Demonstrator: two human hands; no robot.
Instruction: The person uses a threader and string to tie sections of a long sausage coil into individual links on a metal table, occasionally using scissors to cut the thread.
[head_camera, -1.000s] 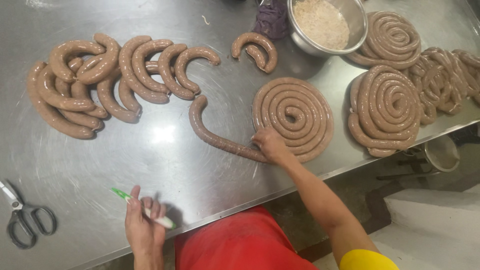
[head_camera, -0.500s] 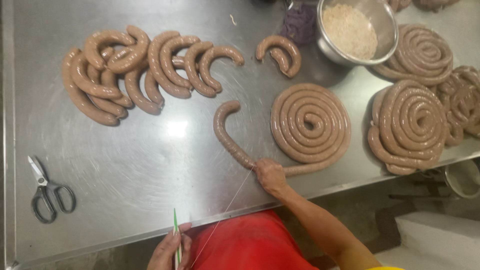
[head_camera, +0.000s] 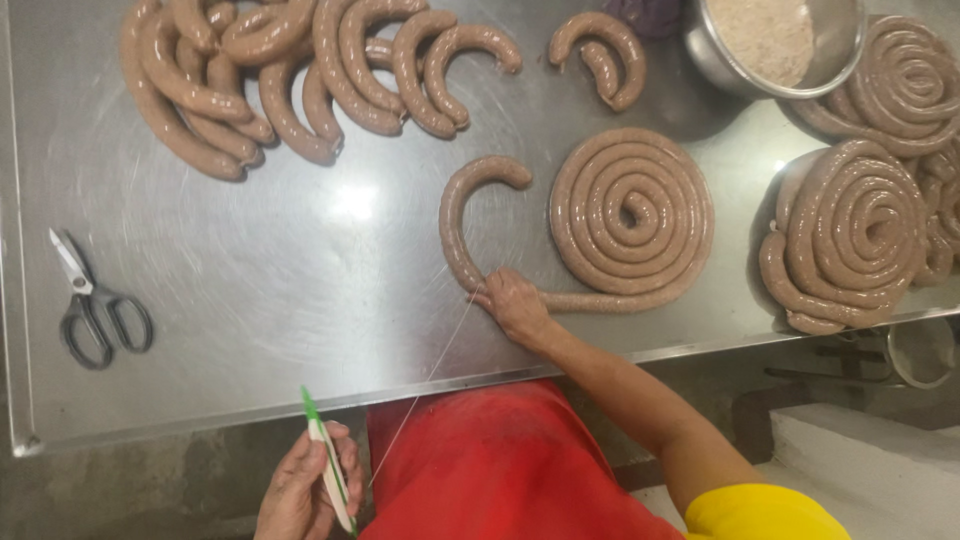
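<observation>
The right hand (head_camera: 515, 305) is pressed onto the loose tail of a coiled sausage (head_camera: 630, 215) on the steel surface (head_camera: 300, 300), the fingers clenched on the casing where the tail bends up into a hook; the exact grip is partly hidden by the back of the hand. A thin white string (head_camera: 440, 360) is seen running from that pinch point down past the front edge of the surface to the left hand (head_camera: 305, 490), which is held below the edge, off the surface. The left hand is closed around a slim green and white tool (head_camera: 325, 470); its lower end is covered by the fingers, so its kind cannot be made out. The string is faint, and where it ends at the left hand cannot be told.

Black-handled scissors (head_camera: 95, 310) are lying well apart to the left. A heap of curved sausage links (head_camera: 290, 70) is cut off by the top edge, as is a metal bowl (head_camera: 730, 65) of pale crumbs. Two more coils (head_camera: 850, 235) are stacked at the right, partly cropped by the frame. A red garment (head_camera: 500, 470) and a yellow sleeve (head_camera: 760, 515) are seen at the bottom.
</observation>
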